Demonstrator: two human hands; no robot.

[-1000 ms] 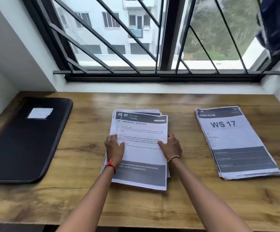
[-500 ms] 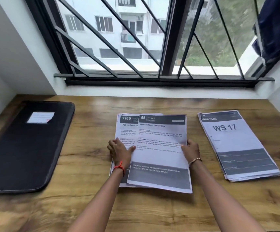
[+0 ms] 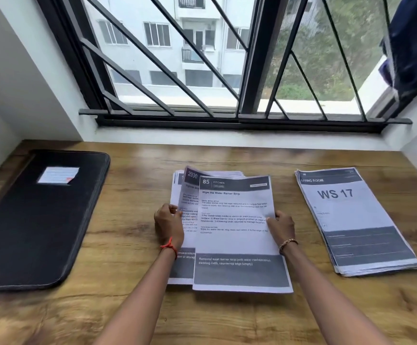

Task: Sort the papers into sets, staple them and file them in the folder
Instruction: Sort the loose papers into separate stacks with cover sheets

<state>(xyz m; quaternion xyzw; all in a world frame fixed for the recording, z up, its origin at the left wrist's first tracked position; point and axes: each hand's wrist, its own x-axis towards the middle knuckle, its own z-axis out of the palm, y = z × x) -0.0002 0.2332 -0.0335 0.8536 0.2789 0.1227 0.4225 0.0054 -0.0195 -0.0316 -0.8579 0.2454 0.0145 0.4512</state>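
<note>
Mid-desk, the right hand (image 3: 281, 226) pinches the top sheet (image 3: 234, 240) by its edge, likely to draw it off; the left hand (image 3: 168, 223) grips the pile (image 3: 190, 197) beneath, steadying it. The folder (image 3: 28, 232) lies left.

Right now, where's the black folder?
Head view: the black folder lies flat at the left end of the wooden desk, beside the left wall, apart from the middle paper stack that the left hand and right hand hold.
</note>
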